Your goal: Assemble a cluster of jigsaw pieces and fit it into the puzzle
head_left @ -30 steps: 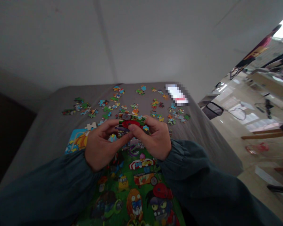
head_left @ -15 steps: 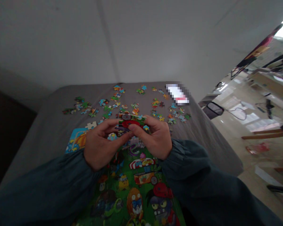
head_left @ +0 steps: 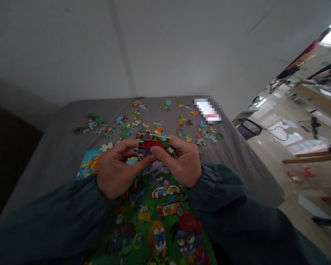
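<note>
Small red-and-green joined puzzle pieces (head_left: 151,142)

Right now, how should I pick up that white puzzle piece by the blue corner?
Pinch the white piece by its two opposite edges from straight above: it lies flat on the grey cloth, so nothing sticks up to grab. Its left side is bare cloth; the left hand, holding joined pieces, is nearest.

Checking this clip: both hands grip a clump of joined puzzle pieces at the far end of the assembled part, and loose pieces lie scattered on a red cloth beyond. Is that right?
Not quite. The head view shows the cloth is grey, not red. The rest holds: left hand and right hand both grip the clump of joined pieces at the far end of the assembled part, loose pieces scattered beyond.
</note>
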A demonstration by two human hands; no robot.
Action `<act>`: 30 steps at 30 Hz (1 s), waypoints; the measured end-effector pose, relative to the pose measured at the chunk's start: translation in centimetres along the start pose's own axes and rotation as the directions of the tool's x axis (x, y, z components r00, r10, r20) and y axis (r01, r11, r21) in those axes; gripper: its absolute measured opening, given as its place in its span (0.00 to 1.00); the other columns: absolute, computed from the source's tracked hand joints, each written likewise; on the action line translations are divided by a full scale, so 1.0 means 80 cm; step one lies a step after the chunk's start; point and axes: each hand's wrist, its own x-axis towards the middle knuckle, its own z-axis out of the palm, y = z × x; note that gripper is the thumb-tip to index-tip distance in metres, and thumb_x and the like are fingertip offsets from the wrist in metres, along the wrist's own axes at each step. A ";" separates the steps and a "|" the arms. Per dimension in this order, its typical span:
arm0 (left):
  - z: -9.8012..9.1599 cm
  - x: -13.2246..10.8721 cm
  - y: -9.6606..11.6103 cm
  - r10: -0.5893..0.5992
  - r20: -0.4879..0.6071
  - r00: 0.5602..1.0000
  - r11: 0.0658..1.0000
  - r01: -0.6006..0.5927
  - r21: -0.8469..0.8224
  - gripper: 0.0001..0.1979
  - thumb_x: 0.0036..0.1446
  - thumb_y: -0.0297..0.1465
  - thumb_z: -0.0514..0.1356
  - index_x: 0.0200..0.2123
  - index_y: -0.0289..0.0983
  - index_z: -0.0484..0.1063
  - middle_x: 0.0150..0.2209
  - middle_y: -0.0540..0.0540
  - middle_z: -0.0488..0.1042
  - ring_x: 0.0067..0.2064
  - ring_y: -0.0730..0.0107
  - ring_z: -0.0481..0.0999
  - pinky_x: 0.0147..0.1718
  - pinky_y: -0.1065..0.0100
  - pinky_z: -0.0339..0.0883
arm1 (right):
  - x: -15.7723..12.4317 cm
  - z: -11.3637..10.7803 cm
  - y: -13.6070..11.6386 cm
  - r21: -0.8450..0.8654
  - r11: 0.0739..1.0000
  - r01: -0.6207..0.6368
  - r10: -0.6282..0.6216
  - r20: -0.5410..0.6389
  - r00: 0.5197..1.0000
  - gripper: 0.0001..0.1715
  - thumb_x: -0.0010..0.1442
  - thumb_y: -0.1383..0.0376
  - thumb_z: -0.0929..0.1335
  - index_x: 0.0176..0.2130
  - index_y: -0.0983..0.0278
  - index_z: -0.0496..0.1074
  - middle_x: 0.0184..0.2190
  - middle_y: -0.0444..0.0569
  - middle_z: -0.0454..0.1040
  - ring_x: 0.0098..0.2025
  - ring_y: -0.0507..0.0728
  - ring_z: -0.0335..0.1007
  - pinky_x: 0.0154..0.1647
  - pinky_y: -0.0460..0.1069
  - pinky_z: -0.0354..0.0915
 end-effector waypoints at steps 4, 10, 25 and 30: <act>0.000 0.002 0.008 0.002 0.080 0.997 0.998 0.003 -0.060 0.18 0.41 0.36 0.77 0.36 0.44 0.78 0.37 0.51 0.85 0.37 0.61 0.85 0.38 0.65 0.79 | 0.001 -0.001 -0.001 -0.002 1.000 -0.002 0.002 0.019 1.000 0.12 0.62 0.59 0.71 0.31 0.63 0.78 0.33 0.47 0.80 0.34 0.53 0.74 0.37 0.49 0.69; -0.002 0.006 0.014 -0.020 0.103 0.994 0.999 0.015 0.051 0.16 0.42 0.42 0.76 0.33 0.43 0.80 0.33 0.49 0.85 0.35 0.58 0.84 0.34 0.63 0.79 | 0.002 -0.001 0.002 0.016 1.000 0.021 -0.021 0.013 1.000 0.10 0.63 0.59 0.71 0.35 0.62 0.79 0.29 0.44 0.77 0.31 0.51 0.71 0.35 0.47 0.67; -0.009 0.005 0.018 0.009 0.089 0.996 0.983 -0.025 0.182 0.08 0.49 0.44 0.71 0.26 0.47 0.82 0.27 0.53 0.84 0.27 0.59 0.81 0.26 0.62 0.75 | 0.002 -0.002 0.000 -0.006 0.995 0.104 -0.104 -0.020 0.994 0.07 0.64 0.62 0.71 0.35 0.62 0.79 0.29 0.44 0.76 0.32 0.51 0.71 0.35 0.47 0.67; -0.011 0.007 0.014 -0.029 0.090 0.996 0.987 0.014 0.163 0.11 0.46 0.46 0.72 0.25 0.46 0.82 0.25 0.51 0.83 0.26 0.59 0.81 0.25 0.62 0.74 | 0.002 -0.003 0.002 0.004 0.994 0.106 -0.106 -0.004 0.994 0.07 0.64 0.62 0.71 0.36 0.61 0.79 0.30 0.44 0.76 0.33 0.51 0.72 0.36 0.48 0.68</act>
